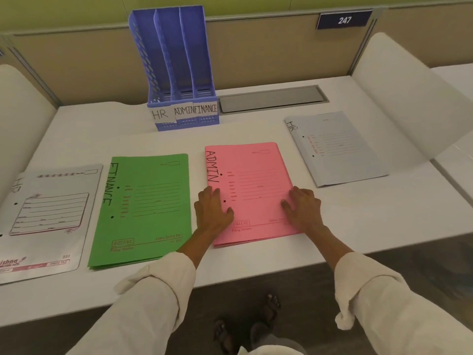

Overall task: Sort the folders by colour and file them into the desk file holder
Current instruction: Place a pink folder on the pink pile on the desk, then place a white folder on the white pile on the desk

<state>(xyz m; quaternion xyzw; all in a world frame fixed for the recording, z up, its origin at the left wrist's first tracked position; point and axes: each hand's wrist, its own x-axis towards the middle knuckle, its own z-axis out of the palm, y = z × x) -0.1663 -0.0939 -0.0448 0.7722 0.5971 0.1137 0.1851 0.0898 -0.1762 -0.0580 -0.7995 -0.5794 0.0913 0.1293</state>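
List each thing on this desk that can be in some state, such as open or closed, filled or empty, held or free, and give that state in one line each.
file holder: upright, all three slots empty
pink folder: closed, flat, under both hands
green folder: closed, flat, untouched
left grey folder: closed, flat, untouched
right grey folder: closed, flat, untouched
left hand: flat on the pink folder
right hand: flat on the pink folder
desk hatch: closed

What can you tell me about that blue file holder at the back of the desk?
The blue file holder looks like moulded plastic with slotted, perforated walls. It stands upright on the white desk, against the partition, and has three tall compartments, all with nothing in them. Paper labels on its low front read HR, ADMIN and FINANCE from left to right. No hand or folder touches it.
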